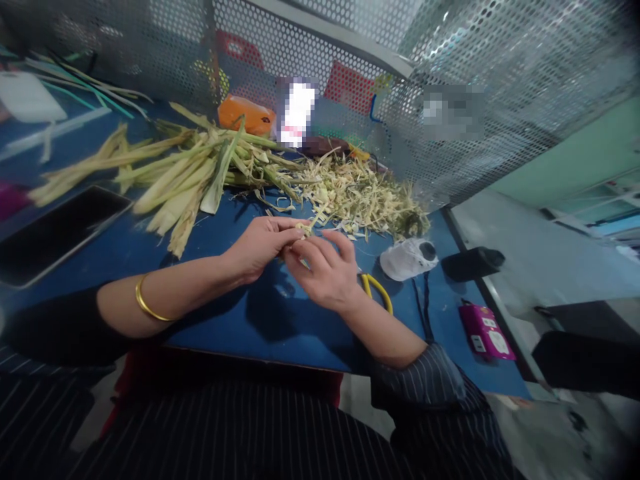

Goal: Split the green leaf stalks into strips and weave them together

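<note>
Near the middle of the blue table (200, 320), my left hand (260, 245) pinches a small pale yellow plaited piece (304, 230) between thumb and fingers. My right hand (325, 267) is bent around the same piece from the right, its fingertips partly hidden. Beyond my hands lies a heap of pale cut husk strips (350, 193). Long yellow-green husk stalks (185, 167) are bundled at the back left. Yellow-handled scissors (379, 293) rest beside my right wrist, their blades hidden.
A white thread cone (407, 260) and a black roll (473, 264) stand to the right, near a purple box (486, 331). A dark tray (60, 233) lies at the left. An orange packet (245, 115) sits by the perforated metal screen (310, 40).
</note>
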